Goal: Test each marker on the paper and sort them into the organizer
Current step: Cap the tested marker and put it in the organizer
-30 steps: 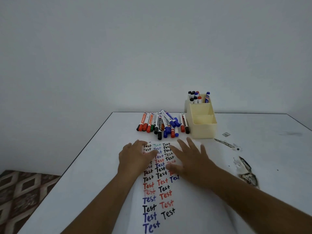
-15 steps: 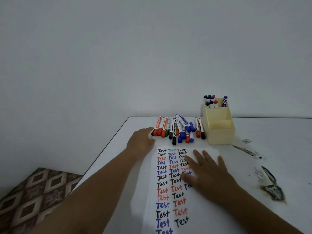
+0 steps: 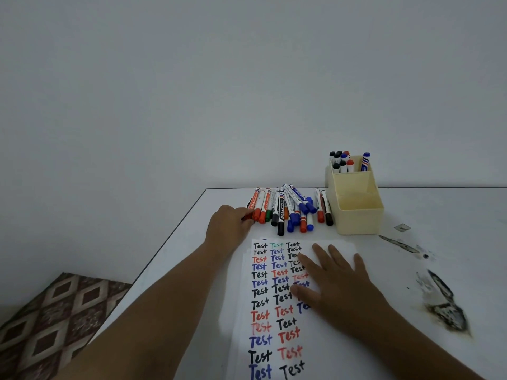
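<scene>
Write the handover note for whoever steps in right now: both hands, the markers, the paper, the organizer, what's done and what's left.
Left hand: at the left end of the marker pile, fingers curled on a red marker; not lifted yet.
Right hand: flat on the paper, holding it down.
Paper: three columns of "Test" in black, blue, red and one green.
Organizer: right of the pile; sorted markers stand in its back compartments, both front compartments look empty.
Done: several markers tested and sorted.
Left: test the pile on the table, one by one, and sort each.

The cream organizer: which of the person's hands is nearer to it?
Right. The right hand lies on the paper just below the organizer; the left hand is beyond the marker pile.
</scene>
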A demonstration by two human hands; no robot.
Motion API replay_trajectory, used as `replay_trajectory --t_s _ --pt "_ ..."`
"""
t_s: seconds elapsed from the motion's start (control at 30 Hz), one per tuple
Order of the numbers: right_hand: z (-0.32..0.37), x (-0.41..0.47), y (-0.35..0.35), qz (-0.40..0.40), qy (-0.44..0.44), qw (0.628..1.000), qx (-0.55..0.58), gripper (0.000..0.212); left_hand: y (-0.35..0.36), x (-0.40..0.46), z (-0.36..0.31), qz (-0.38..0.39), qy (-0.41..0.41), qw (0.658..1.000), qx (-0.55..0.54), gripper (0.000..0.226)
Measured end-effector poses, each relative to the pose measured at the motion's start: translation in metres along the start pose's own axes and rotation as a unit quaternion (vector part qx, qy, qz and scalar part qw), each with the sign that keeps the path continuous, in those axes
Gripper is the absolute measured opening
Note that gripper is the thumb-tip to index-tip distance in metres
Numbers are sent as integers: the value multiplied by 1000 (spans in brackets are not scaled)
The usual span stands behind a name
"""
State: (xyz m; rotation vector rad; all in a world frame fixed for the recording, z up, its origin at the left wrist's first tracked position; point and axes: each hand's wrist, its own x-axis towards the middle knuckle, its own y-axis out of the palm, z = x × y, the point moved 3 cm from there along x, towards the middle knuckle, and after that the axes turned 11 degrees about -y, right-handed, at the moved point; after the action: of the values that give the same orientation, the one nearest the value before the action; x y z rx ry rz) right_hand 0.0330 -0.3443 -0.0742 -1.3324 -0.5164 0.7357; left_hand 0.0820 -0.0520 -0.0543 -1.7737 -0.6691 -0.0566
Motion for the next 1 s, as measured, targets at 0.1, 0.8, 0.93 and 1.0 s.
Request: replay_trajectory --t_s 0.1,0.8,0.93,1.0 --pt "0 1 0 0 0 1000 1 96 2 1 1 2 4 1000 3 26" --pt "0 -1 0 3 -5 1000 -10 84 -52 -36 7 -115 -86 957 -253 26" --pt "1 -2 -1 5 -5 1000 -10 88 -62 -65 -3 -56 -190 857 -475 27" --pt "2 -1 -2 10 -2 1000 -13 88 -64 -79 -17 -13 -231 771 -594 27"
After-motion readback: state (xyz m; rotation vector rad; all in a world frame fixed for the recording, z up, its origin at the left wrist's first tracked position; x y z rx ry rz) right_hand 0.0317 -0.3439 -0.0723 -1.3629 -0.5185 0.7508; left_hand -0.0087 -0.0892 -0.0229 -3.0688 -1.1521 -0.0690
